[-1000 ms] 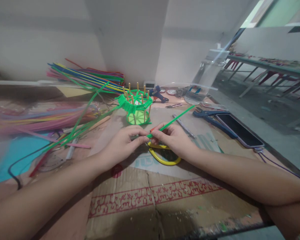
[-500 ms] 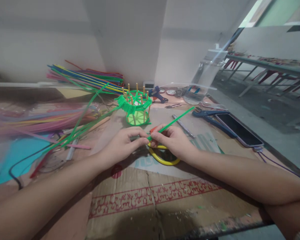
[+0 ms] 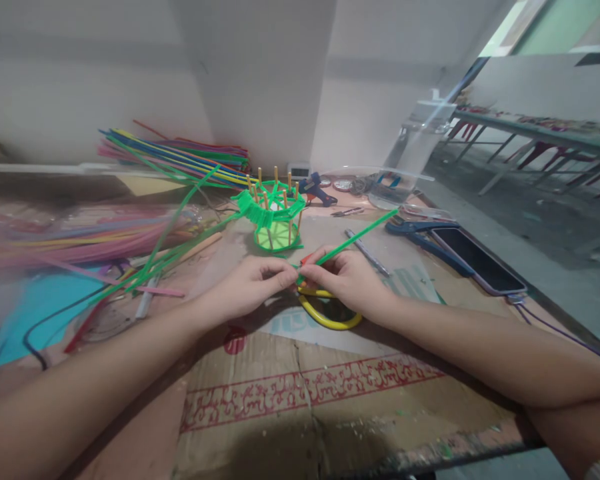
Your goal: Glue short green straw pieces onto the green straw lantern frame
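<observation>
A green pipe cleaner [image 3: 363, 233] slants up to the right out of my right hand [image 3: 347, 277], whose thumb and fingers pinch it near its lower end. My left hand [image 3: 253, 283] meets it there, thumb and forefinger closed on that same end; the exact bend is hidden by the fingertips. Below both hands lies a yellow scissor-like handle loop [image 3: 330, 325], partly covered by my right hand. Just beyond stands a small green structure [image 3: 275, 213] of wooden sticks and pipe cleaners on a round green base.
Bundles of coloured pipe cleaners [image 3: 180, 160] lie at the back left. A glue gun [image 3: 319, 191], a pen [image 3: 367, 253], blue-handled pliers [image 3: 430, 243] and a phone [image 3: 480, 260] are on the right. A clear water container [image 3: 410, 157] stands behind them.
The free end of the pipe cleaner has shifted slightly up and right. My fingertips have drawn closer together at its lower end.
</observation>
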Demonstrator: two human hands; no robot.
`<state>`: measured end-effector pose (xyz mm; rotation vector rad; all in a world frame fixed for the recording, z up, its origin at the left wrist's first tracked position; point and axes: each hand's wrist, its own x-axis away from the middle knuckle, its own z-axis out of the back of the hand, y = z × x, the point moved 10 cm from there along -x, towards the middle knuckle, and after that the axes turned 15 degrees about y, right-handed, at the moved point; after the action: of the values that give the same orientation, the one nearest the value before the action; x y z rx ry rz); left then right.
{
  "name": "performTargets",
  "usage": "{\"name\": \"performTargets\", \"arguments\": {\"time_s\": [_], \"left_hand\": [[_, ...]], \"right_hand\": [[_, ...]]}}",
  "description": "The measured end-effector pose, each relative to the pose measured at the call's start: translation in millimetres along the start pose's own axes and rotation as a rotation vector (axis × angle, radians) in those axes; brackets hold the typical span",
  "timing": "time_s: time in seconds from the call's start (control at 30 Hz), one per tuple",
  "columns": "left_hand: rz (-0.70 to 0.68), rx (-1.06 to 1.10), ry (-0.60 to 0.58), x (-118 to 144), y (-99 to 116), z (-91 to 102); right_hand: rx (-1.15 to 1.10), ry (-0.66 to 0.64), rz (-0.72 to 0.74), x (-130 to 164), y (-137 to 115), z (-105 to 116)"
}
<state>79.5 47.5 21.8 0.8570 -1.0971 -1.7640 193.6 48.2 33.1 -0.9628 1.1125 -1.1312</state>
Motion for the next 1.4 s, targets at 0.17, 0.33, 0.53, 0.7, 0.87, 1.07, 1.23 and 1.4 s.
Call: {"name": "performTargets", "arguments": {"time_s": [0.17, 0.33, 0.53, 0.7, 0.87, 1.07, 1.23, 1.4], "left_hand": [[0.028, 0.003, 0.01, -1, -5, -1.7], [-0.005, -0.051, 0.008, -1, -4, -0.8], [-0.163, -0.26, 0.083, 0, 21, 7.1], [-0.095, -0.219, 0.092, 1, 22, 7.7], [-0.055, -0.226, 0.066, 1, 14, 6.1], [-0.051, -0.273, 0.202, -5, 18, 34.8], [-0.035, -0.239, 0.251, -4, 26, 48.9], [-0.03, -0.273, 0.192, 2, 30, 34.3]], "right_hand": [[-0.032, -0.014, 0.01, 1, -1, -3], [-0.011, -0.027, 0.053, 0, -3, -4], [0.214, -0.028, 0.17, 0, -9, -1], [0.276, -0.05, 0.222, 2, -15, -4], [0.232, -0.097, 0.202, 3, -15, -9], [0.446, -0.177, 0.261, -5, -22, 6], [0.57, -0.2, 0.378, 2, -43, 9], [0.218, -0.12, 0.166, 2, -34, 0]]}}
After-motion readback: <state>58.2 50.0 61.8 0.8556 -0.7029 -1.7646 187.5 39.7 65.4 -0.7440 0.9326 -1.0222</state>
